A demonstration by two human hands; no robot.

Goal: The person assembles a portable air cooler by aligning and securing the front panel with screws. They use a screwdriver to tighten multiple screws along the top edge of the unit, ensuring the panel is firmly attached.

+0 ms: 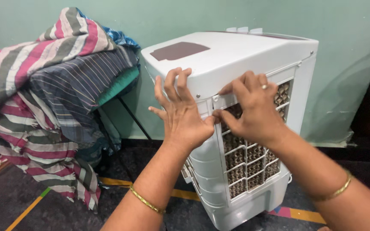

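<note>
The white air cooler point(232, 64) stands on the dark floor point(18, 196) against the green wall point(168, 17), tilted slightly in this view. The left hand point(183, 113) lies flat on the upper corner of the cooler, fingers spread wide and pointing up, holding nothing. The right hand point(251, 107) rests on the upper edge of the grille panel point(249, 158), fingers curled at the seam under the top cover, thumb touching the thumb of the left hand; it grips no loose item. A ring sits on one right finger, and each wrist carries a gold bangle point(147, 201). A pile of striped cloth point(43, 94) hangs near the cooler's side. Coloured tape lines point(298, 213) run across the floor beneath it.
</note>
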